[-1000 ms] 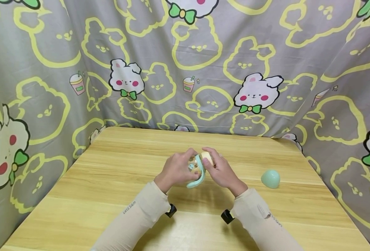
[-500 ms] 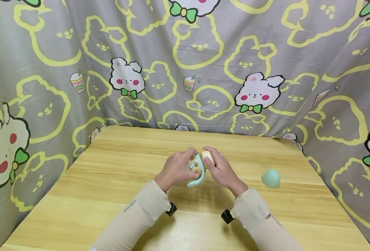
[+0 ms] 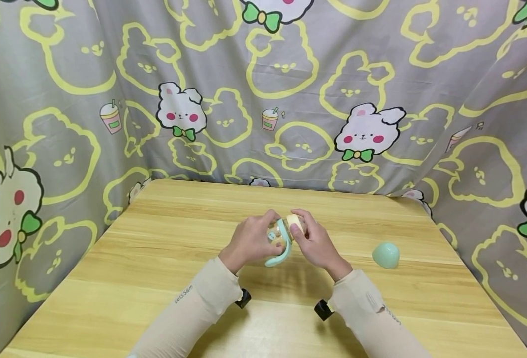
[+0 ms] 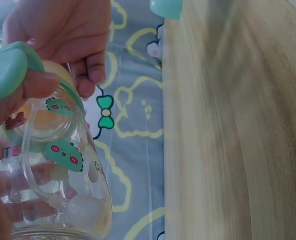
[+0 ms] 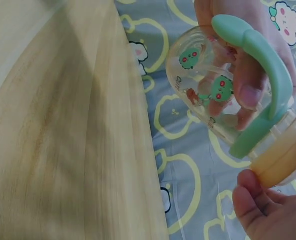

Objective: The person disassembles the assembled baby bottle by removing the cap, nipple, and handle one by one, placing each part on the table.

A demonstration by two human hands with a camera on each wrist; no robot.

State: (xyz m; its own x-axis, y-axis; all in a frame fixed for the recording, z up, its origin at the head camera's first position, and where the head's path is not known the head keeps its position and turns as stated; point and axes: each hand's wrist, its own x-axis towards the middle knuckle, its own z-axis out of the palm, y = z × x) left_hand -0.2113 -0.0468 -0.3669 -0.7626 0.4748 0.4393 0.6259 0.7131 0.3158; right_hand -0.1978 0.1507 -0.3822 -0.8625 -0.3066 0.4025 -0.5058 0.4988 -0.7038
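A clear baby bottle [image 5: 198, 75] with green cartoon prints and a mint-green handle [image 5: 273, 75] is held on its side above the table. My left hand [image 3: 252, 238] grips the bottle's body, its thumb by the handle. Inside the bottle a straw with a white weighted end [image 4: 87, 212] shows in the left wrist view. My right hand [image 3: 315, 243] pinches the pale yellow collar [image 5: 280, 155] at the bottle's neck between thumb and fingers. A mint-green dome-shaped cap [image 3: 386, 255] stands on the table to the right of my right hand.
The wooden table [image 3: 156, 238] spreads under both arms. A grey curtain [image 3: 227, 64] with yellow outlines and rabbit prints hangs along its back and sides. Black wrist cameras sit below both wrists.
Both hands stay at nearly the same spot on the bottle, with only a very slight shift of bottle and fingers. The cap has not moved on the table.
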